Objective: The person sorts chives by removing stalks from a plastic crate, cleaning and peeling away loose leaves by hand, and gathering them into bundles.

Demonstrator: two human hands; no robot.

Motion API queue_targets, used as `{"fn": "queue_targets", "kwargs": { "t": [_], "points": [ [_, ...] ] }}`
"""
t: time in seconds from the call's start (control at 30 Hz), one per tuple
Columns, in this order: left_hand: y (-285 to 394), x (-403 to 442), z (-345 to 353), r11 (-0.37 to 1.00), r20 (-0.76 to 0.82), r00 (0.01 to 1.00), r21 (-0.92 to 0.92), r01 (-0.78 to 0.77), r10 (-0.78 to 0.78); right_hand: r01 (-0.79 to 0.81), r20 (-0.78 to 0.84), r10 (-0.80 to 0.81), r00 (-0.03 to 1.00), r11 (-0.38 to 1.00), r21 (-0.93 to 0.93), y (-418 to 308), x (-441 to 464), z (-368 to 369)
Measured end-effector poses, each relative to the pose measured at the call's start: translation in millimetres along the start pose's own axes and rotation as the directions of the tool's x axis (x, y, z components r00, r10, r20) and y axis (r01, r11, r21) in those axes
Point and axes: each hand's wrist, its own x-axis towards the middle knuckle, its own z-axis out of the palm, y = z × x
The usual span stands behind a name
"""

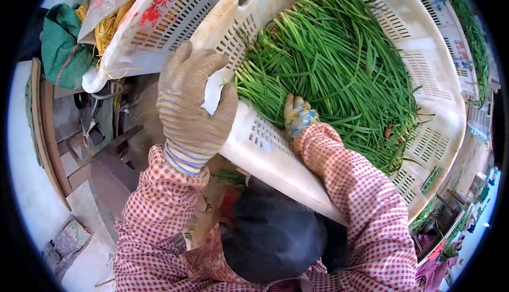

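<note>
A large white slotted plastic basket holds a thick heap of long green stalks. My left hand, in a dirty tan glove with a striped cuff, is at the basket's near left edge, its fingers spread and the thumb apart. Inside the basket, my right hand reaches over the near rim against the stalks. It wears a blue and yellow patterned covering with bare-looking fingertips. Those fingertips lie close together, and part of the hand is hidden, so any grip on stalks cannot be made out.
Another white basket with red marks stands at the upper left, beside a green cloth bag. More baskets with greens line the right side. A dark rounded surface is below the basket. Wooden frame parts stand at left.
</note>
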Motion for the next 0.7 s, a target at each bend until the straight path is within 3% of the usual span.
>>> {"fn": "queue_targets", "kwargs": {
  "t": [0.07,0.27,0.33,0.4,0.43,0.47,0.53,0.63,0.7],
  "points": [
    [-1,-1,0,1.0,0.001,1.0,-0.005,-0.003,0.003,0.033,0.042,-0.032,0.999,0.999,-0.024,3,2,5],
    [-3,3,7,0.997,-0.08,0.995,-0.055,-0.056,0.052,0.049,-0.206,-0.045,0.978,0.999,0.016,8,24,35],
    [-2,1,6,0.998,-0.08,0.996,-0.046,-0.047,0.044,0.046,-0.147,-0.041,0.988,0.999,0.028,10,25,31],
    [-1,2,4,1.0,-0.06,0.998,0.007,-0.029,0.029,-0.057,-0.003,0.061,0.998,0.941,0.334,16,30,28],
    [-1,3,4,1.0,-0.058,0.998,0.013,-0.015,0.016,0.098,-0.046,-0.093,0.995,0.988,0.123,25,31,31],
    [-1,2,4,1.0,-0.065,0.998,0.021,-0.014,0.016,0.106,-0.052,-0.1,0.994,0.987,0.118,25,24,21],
    [-1,1,4,1.0,-0.066,0.998,0.027,-0.001,0.002,0.108,0.033,-0.117,0.993,0.971,0.212,26,3,-9],
    [2,3,1,0.998,0.024,0.999,0.062,0.02,-0.021,0.228,-0.128,-0.195,0.973,0.907,0.355,51,-10,-5],
    [2,2,3,0.999,-0.011,1.0,0.038,0.022,-0.022,0.384,-0.287,-0.264,0.921,0.742,0.55,72,-10,1]
  ]
}}
